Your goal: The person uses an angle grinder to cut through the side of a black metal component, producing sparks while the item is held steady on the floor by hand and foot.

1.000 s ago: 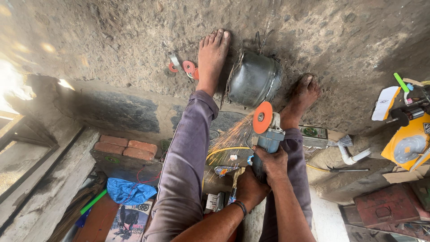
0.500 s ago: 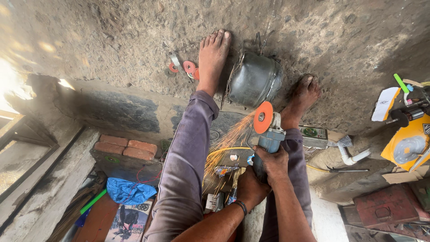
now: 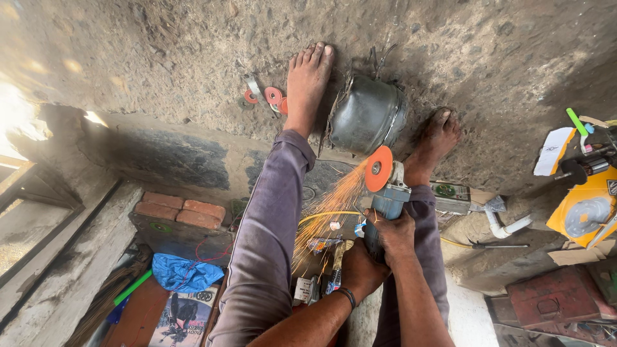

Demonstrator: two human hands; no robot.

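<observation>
Between two bare feet, one grey metal pot [image 3: 366, 115], one angle grinder [image 3: 384, 193] sparking, right hand [image 3: 393, 232] and left hand [image 3: 361, 270] clenched around it.

— How many around the metal pot [image 3: 366, 115]?
— One angle grinder [image 3: 384, 193], two bare feet [image 3: 308, 83], two hands [image 3: 393, 232].
— Left of the pot?
— Three orange discs [image 3: 273, 96], three bricks [image 3: 180, 209], one blue bag [image 3: 183, 273].

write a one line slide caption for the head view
Both hands, left hand and right hand, grip a blue angle grinder whose orange disc throws sparks beside a dented grey metal canister.
</observation>
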